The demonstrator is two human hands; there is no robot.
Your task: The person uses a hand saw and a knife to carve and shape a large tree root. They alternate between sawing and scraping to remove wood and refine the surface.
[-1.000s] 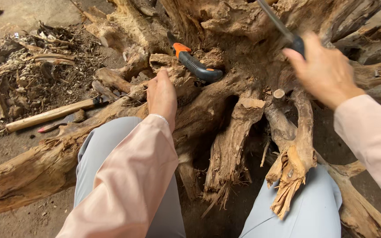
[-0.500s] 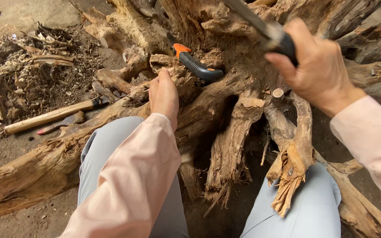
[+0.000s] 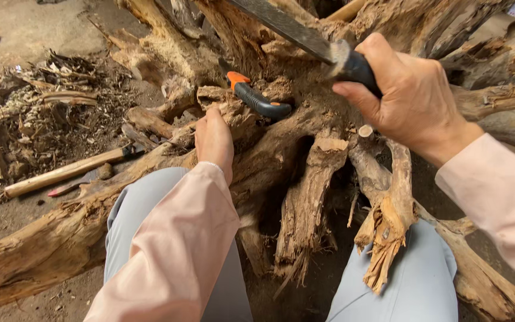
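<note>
Carving step: right hand clamped on blade tool above stump, left hand braced open on it; next stroke likely needs steady bracing.

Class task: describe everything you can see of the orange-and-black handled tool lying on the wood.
The orange-and-black handled tool has a curved grip that looks like rubbery plastic, orange at its upper left end and black along the rest. It lies tilted in a hollow of the gnarled brown tree stump. No blade shows. Neither hand touches it; the left hand is nearest.
</note>
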